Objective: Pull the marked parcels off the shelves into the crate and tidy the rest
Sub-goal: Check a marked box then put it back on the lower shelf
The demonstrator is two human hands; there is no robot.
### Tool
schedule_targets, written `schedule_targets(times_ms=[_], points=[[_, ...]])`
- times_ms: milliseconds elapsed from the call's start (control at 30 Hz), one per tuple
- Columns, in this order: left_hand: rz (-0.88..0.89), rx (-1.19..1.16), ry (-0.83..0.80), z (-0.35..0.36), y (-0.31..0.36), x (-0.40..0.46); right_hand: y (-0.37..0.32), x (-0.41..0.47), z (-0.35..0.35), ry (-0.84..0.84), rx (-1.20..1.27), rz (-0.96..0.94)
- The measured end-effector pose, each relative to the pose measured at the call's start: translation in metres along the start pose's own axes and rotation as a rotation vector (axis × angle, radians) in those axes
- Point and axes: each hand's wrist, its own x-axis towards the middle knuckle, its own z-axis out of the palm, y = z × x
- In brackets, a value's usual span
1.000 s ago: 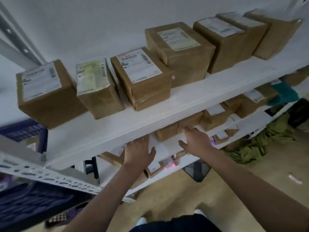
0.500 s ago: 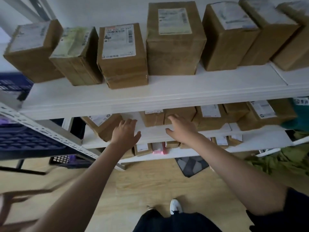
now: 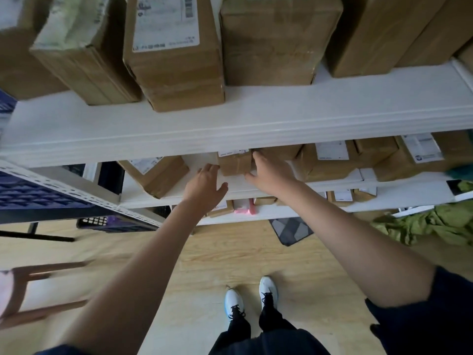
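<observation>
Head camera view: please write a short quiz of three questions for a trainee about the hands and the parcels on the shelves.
1. True or false: both hands are at the middle shelf.
2. Which hand touches the small parcel on its right side? A) left hand B) right hand C) neither
3. Fill in: the green cloth lies on the ____.

Key
1. True. The left hand and the right hand both reach under the top shelf.
2. B. The right hand's fingers lie against that side; the left hand is at the parcel's left, fingers straight, and contact is unclear.
3. floor.
</observation>
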Motion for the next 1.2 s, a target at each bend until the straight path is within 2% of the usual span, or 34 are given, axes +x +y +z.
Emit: schedule_targets(times_ms=[200, 300, 467, 733, 1033, 1200], points=[[0.066, -0.048, 0.036, 0.021, -0.001, -0.038, -0.004, -0.032, 0.025, -0.007, 0.035, -0.102], [0.025, -0.014, 0.081, 0.023, -0.005, -0.042, -0.001, -0.035, 0.030, 0.028, 0.038, -0.064], [-0.091, 0.018, 0.050, 0.013, -0.021, -0.025, 0.008, -0.018, 0.020, 0.030, 0.016, -0.004], [-0.032, -0.129, 0.092, 0.006, -0.011, 0.002, -0.001, 0.002, 0.013, -0.067, 0.147, -0.031], [0.021, -0.171, 0.078, 0.033, 0.008, -0.079, 0.018, -0.059, 0.046, -0.043, 0.272, -0.057], [0.011, -0.156, 0.080, 0.037, 0.004, -0.087, 0.030, -0.075, 0.058, -0.024, 0.333, -0.028]])
